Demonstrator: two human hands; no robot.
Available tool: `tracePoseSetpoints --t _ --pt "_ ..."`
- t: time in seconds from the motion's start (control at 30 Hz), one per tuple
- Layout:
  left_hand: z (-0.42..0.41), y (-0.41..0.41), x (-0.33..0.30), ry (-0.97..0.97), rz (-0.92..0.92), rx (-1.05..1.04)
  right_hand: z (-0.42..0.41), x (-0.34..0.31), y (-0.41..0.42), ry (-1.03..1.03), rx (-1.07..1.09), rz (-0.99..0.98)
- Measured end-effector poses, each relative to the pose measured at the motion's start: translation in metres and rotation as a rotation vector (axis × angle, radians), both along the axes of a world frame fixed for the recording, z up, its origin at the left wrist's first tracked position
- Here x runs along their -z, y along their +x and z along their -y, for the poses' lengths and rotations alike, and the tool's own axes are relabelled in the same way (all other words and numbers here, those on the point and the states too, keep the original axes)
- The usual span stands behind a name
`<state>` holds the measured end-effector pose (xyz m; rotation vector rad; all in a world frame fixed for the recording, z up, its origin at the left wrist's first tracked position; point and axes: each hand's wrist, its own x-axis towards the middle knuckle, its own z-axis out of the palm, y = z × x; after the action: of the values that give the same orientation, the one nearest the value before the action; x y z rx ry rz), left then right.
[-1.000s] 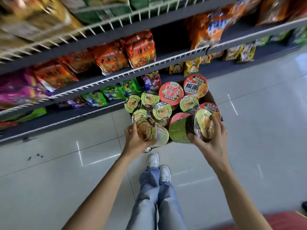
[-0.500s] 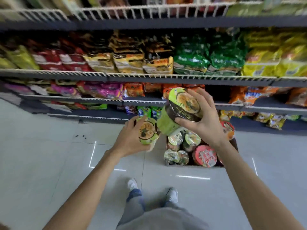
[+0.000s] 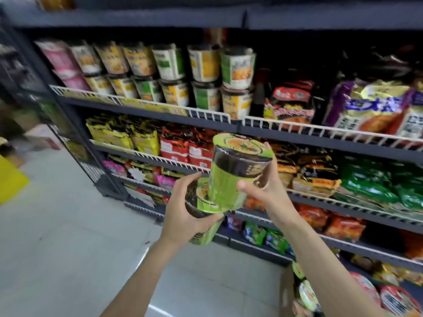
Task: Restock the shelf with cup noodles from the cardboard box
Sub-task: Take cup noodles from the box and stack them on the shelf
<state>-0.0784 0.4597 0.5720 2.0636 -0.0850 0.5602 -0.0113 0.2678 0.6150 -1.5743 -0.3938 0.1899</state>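
At the lower right of the frame, the brown cardboard box (image 3: 288,291) on the floor holds round cup noodles. In the centre, the left hand (image 3: 183,216) grips a green cup of noodles (image 3: 202,203), and the right hand (image 3: 265,191) grips a second green and black cup (image 3: 233,172) resting upon it. Behind, at upper centre, the dark shelf (image 3: 146,110) carries stacked cups (image 3: 203,78).

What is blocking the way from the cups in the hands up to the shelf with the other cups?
Mostly nothing. The white rail edges the cup shelf, so both held cups must clear it.
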Motion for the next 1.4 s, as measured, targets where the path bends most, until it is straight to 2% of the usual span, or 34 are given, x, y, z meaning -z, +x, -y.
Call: tracePoseSetpoints --t 0.07,0.2,0.33,0.53,0.7,0.87,1.0,1.17,1.4 --pt "-0.046 0.018 -0.031 0.045 0.053 0.009 -0.047 -0.017 0.014 -0.024 -0.036 0.041" --pt "-0.134 0.052 -0.090 0.146 0.122 0.005 -0.135 -0.065 0.048 0.037 0.014 0.080" --pt "-0.209 0.082 -0.140 0.172 0.206 -0.053 -0.214 -0.113 0.086 0.142 0.034 0.203" --pt "-0.299 0.142 -0.209 0.265 0.419 -0.208 -0.316 -0.184 0.156 0.182 -0.011 0.350" --pt "-0.369 0.209 -0.262 0.488 0.570 -0.373 -0.393 -0.238 0.232 0.249 -0.065 0.451" --pt "-0.446 0.290 -0.300 0.631 0.654 -0.533 -0.479 -0.278 0.306 0.312 -0.094 0.416" --pt "-0.506 0.340 -0.327 0.624 0.684 -0.589 -0.555 -0.297 0.354 0.410 -0.060 0.365" --pt "-0.565 0.392 -0.344 0.541 0.603 -0.601 -0.624 -0.314 0.395 0.440 0.046 0.393" --pt "-0.635 0.463 -0.348 0.315 0.495 -0.460 -0.695 -0.333 0.449 0.274 0.195 0.453"
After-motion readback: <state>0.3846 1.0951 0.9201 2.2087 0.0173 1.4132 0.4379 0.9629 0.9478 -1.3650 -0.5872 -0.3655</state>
